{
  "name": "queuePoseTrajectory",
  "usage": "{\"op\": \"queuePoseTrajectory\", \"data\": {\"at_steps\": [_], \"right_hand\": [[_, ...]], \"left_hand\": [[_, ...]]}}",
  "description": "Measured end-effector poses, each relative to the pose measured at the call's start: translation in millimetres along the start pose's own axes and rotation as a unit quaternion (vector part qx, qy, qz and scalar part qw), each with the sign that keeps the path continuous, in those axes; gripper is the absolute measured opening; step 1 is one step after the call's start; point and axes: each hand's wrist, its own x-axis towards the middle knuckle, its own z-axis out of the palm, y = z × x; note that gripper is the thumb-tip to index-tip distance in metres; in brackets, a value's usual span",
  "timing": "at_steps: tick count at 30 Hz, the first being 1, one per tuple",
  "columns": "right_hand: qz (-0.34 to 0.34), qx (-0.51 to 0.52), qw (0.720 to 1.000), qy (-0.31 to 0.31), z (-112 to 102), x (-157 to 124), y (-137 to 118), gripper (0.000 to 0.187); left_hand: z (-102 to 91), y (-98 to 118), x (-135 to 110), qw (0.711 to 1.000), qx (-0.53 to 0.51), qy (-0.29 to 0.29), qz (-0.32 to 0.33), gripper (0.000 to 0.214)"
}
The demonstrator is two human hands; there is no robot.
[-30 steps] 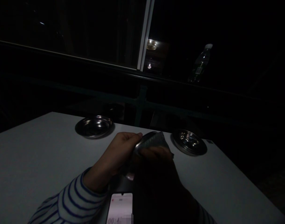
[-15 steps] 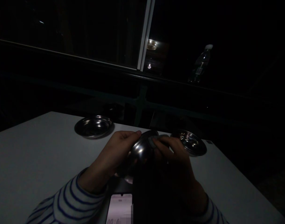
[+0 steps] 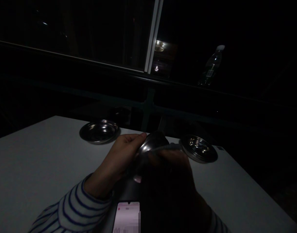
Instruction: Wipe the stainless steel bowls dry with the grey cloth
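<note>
Readable text: phone [image 3: 127, 213] shows "00" in large digits near the bottom of its lit, pinkish screen; the rest of that row is lost to a pixelated patch. Small line near the top of the screen too tiny to read, red mark left of it. Bottle [image 3: 214, 61] has a label [image 3: 210, 73] with a pale block on it, wording not legible. Small dark sticker [image 3: 220, 148] at the far right corner of the surface [image 3: 53, 161], can't read it either. No brand I can make out.

Bowl [image 3: 152, 140]: metal, shiny, tilted, held up between the hands, above and beyond the phone. Left hand [image 3: 121, 155] grasps it at its left edge, thumb along the rim. Right hand [image 3: 174, 165] is on the bowl's near right side, mostly in shadow and blurred; fingers bent around a thin grey piece [image 3: 171, 147], material unclear. Can't tell whether that piece touches the bowl.

Either side, near the far edge: shallow metal dish [image 3: 99, 132] on the left, stack of metal dishes [image 3: 199, 149] on the right, just beyond the right hand. Both well apart from each other. Striped sleeve [image 3: 82, 207] on the left arm. Bottle is white-capped, in the dark past the surface, right of the pale window frame [image 3: 153, 35].
</note>
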Motion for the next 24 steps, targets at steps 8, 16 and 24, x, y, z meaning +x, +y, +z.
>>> {"op": "queuePoseTrajectory", "data": {"at_steps": [8,16,24], "right_hand": [[0.035,-0.021,0.999,0.036,-7.3,3.4,10.9,0.031],[-0.04,-0.05,0.997,0.045,-1.6,2.2,-12.6,0.023],[0.031,-0.035,0.999,-0.005,-12.5,7.9,3.4,0.028]], "left_hand": [[4.3,-2.6,0.9,1.0,-0.005,-0.016,0.01,0.032],[8.3,-3.7,1.7,0.999,0.006,-0.039,0.003,0.038],[4.5,-7.4,4.1,0.989,-0.095,-0.111,-0.03,0.045]]}}
